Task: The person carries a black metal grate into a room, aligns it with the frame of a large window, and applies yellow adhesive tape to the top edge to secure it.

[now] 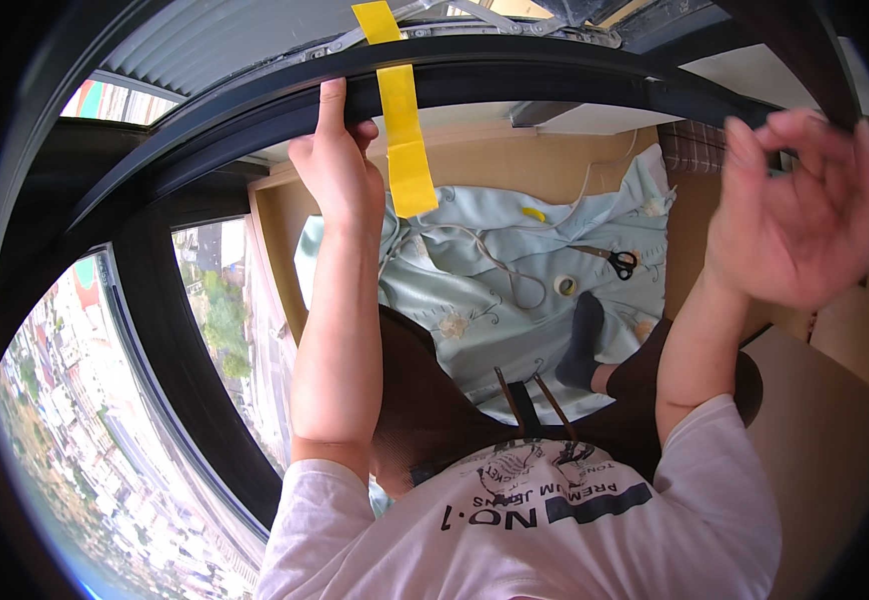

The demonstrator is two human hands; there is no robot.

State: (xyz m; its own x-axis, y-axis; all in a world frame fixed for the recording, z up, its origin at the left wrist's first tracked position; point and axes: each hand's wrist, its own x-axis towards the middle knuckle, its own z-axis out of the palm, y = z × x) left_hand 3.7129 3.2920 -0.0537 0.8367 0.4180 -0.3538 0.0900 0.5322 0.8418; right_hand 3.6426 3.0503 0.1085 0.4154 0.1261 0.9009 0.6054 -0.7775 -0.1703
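My left hand (pixel 339 170) grips the dark window frame bar (pixel 515 85), its thumb pressed on the bar's face and its other fingers partly hidden. Just right of that hand, a yellow strip of tape (pixel 408 140) crosses the bar, its lower end hanging free. At the right, my right hand (pixel 800 215) is raised close to the frame, slightly blurred. Its fingers are bent but apart, and I see nothing held in them.
Below lies a pale flowered cloth (pixel 495 300) with black scissors (pixel 622 262), a roll of tape (pixel 566 286), a small yellow piece (pixel 534 214) and a white cord (pixel 490 255). My socked foot (pixel 583 340) rests there. Window panes (pixel 223 320) overlook a street at left.
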